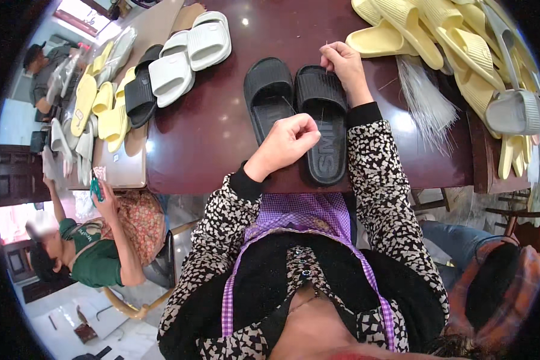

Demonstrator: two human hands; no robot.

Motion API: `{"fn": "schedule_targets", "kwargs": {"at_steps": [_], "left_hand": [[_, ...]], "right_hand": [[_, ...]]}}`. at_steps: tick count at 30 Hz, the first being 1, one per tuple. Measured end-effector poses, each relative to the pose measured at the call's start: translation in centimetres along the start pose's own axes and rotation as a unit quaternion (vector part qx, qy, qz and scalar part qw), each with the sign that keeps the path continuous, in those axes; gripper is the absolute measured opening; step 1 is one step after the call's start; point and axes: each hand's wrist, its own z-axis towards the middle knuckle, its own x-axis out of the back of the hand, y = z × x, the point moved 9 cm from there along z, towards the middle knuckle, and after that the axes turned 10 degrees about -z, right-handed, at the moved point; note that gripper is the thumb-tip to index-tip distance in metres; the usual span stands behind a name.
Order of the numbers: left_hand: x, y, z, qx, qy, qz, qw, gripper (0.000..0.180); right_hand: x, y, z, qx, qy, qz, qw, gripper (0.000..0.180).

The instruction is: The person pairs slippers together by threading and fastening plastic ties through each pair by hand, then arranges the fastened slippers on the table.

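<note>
A pair of black slide sandals lies side by side on the table before me, the left slide (270,90) and the right slide (321,144). My left hand (289,141) is closed in a pinch above the inner edges of the two footbeds. Thin pale strands show near its fingertips, but its grip is hidden. My right hand (342,63) pinches at the right slide's strap, by its far outer edge. A fine clear plastic strand seems to stick up from those fingers. To the right lies a loose bundle of clear plastic strands (426,99).
Yellow slides (396,39) are heaped at the right, with a grey slide (515,113) among them. White slides (173,75) and a black slide (140,96) line the left side. A person in green (99,264) sits at the left, holding green-handled scissors (96,187).
</note>
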Motion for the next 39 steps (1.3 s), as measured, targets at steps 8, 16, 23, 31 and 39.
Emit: {"fn": "schedule_targets", "kwargs": {"at_steps": [8,16,23,31,39], "left_hand": [[4.7,2.6,1.2,-0.207,0.113,0.317,0.919,0.006],[4.5,0.9,2.5,-0.266,0.100,0.357,0.890,0.006],[4.9,0.6,2.2,-0.268,0.110,0.312,0.905,0.005],[4.6,0.6,2.0,-0.288,0.125,0.332,0.889,0.008],[4.8,1.8,1.4,-0.295,0.143,0.335,0.884,0.012]], "right_hand": [[1.6,0.5,-0.4,-0.032,0.019,0.094,0.995,0.012],[1.4,-1.8,-1.0,-0.015,0.058,0.099,0.993,0.010],[-3.1,-8.0,1.3,0.150,-0.059,-0.086,0.983,0.013],[-14.3,-6.0,4.3,0.133,-0.322,-0.329,0.878,0.017],[-15.1,-4.6,3.9,0.059,-0.288,-0.252,0.922,0.014]]}}
